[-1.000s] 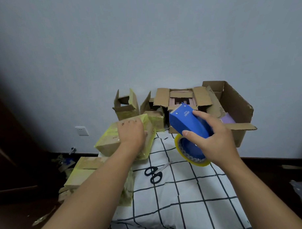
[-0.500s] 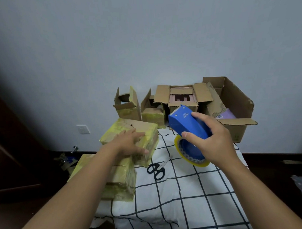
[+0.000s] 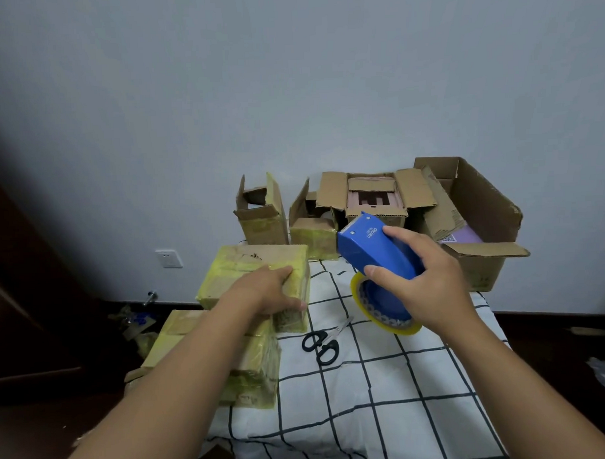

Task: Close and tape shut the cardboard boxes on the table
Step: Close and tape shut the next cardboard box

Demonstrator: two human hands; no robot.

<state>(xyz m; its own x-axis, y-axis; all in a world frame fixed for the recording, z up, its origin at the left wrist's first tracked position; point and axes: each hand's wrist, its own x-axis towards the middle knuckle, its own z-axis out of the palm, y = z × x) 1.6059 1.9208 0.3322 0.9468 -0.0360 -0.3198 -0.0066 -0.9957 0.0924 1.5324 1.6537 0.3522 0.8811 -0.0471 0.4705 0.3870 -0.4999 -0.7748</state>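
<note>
Item 1, taped box [image 3: 258,277]: closed cardboard carton wrapped in yellowish tape, at the left edge of the table, its near end resting partly on item 2. The left hand [image 3: 265,294] lies on its near right top corner, fingers nearly straight along the top, thumb down the near face; it presses more than it clasps. Judged light and fairly stiff. The tape skin looks slick, so a hold across two opposite faces or under the corners should serve better than a flat palm.

Item 2, second taped box [image 3: 251,365]: closed, under the left forearm, overhanging the table's left side.

Item 3, tape dispenser [image 3: 377,254]: blue plastic hood with a toothed cutter pointing away from the person, and a yellow-edged tape roll [image 3: 383,310] below. The right hand [image 3: 423,283] grips it, fingers curled over the hood and thumb on the near side, holding it above the cloth. Rigid and easy to hold; the cutter edge is to be kept clear of skin.

Items 4 to 7, open boxes along the wall: narrow upright box [image 3: 261,217], low box [image 3: 313,235], flapped box [image 3: 375,201] with a pinkish insert, large box [image 3: 475,223] with a purple item inside. All untaped. Loose flaps should bend easily and are best folded from their free edges; the large carton is probably the most awkward.

Item 8, scissors [image 3: 324,342]: black handles, lying on the checked cloth [image 3: 385,391] between the hands.
</note>
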